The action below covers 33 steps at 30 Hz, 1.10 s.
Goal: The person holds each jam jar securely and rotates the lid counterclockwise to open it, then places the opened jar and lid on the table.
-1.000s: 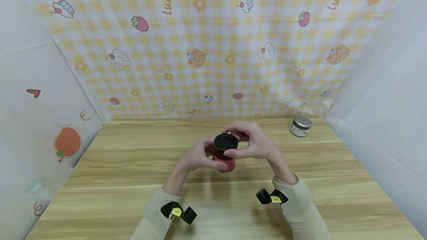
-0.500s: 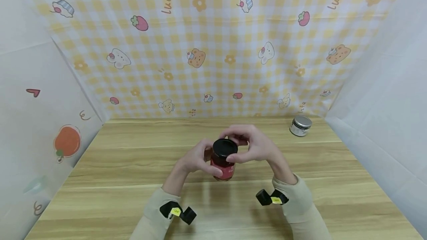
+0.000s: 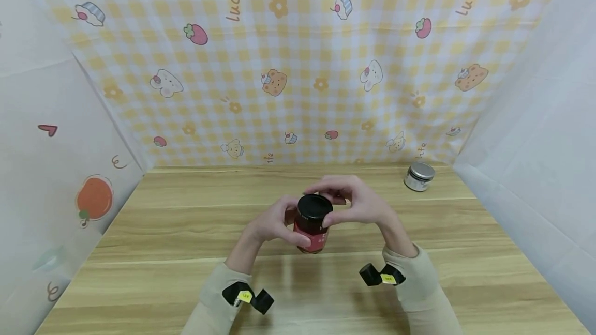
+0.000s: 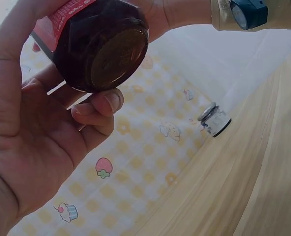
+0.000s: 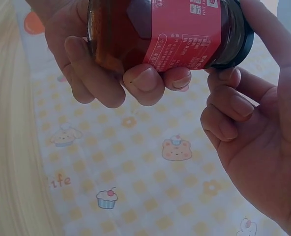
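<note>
Checked cloth (image 3: 298,66) behind, wood table (image 3: 186,221) below. Jar (image 3: 318,241) is held clear of the table, midway across; its base shows in the left wrist view. Left hand (image 3: 276,224): fingers curled round the jar's body. Right hand (image 3: 356,202): thumb and fingers pinch the black lid (image 3: 314,204) at its rim. Work seems to be at the lid-turning stage: both grips are set, lid sits on the jar, any removal undone. Loose or tight: unclear. Tub (image 3: 419,177) stands well apart, far right, untouched.
</note>
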Available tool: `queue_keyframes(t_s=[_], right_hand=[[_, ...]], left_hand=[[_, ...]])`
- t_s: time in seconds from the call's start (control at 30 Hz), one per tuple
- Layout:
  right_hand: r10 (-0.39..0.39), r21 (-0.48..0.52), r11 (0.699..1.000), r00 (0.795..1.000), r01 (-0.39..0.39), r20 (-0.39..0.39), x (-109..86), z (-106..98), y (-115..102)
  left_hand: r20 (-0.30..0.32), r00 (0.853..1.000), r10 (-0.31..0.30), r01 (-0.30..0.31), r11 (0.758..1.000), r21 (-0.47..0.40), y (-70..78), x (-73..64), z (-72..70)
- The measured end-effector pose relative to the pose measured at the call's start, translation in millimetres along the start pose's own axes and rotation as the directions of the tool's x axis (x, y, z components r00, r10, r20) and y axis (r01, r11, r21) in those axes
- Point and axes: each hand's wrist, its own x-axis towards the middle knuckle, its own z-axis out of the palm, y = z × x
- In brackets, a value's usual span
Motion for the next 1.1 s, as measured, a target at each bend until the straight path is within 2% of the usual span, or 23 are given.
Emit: queue_keyframes(t_s=[0.17,0.3,0.47,0.57,0.67,0.83,0.97,1.1], right_hand=[[-0.007,-0.043,0.999,1.0,0.005,-0.028,-0.5,-1,0],[-0.013,-0.078,0.997,0.998,0.008,-0.065,-1.2,-3,2],[-0.004,-0.107,0.994,0.994,-0.008,-0.105,-3.7,-7,3],[0.007,-0.166,0.986,0.99,-0.031,-0.142,-4.2,-8,1],[0.015,-0.245,0.967,0.981,-0.064,-0.195,-3.1,-7,-3],[0.042,-0.386,0.908,0.955,-0.159,-0.294,0.2,-2,-10],[0.058,-0.473,0.849,0.931,-0.235,-0.36,3.4,4,-15],[0.049,-0.525,0.81,0.921,-0.263,-0.386,6.0,9,-15]], left_hand=[[-0.023,1.0,0.006,-0.006,1.0,0.026,1.2,0.0,-0.8],[-0.066,0.998,0.007,-0.004,0.999,0.051,-0.2,-1.4,-2.2],[-0.163,0.987,0.019,-0.004,0.995,0.095,-1.3,-2.1,-2.2],[-0.244,0.969,0.023,0.012,0.99,0.14,0.6,-1.4,-1.2],[-0.343,0.939,0.014,0.061,0.976,0.208,3.2,-0.5,0.1],[-0.504,0.864,0.007,0.176,0.932,0.316,6.3,3.2,5.4],[-0.593,0.804,0.048,0.229,0.895,0.383,4.6,8.0,11.0],[-0.645,0.757,0.111,0.282,0.834,0.474,0.2,11.2,14.8]])
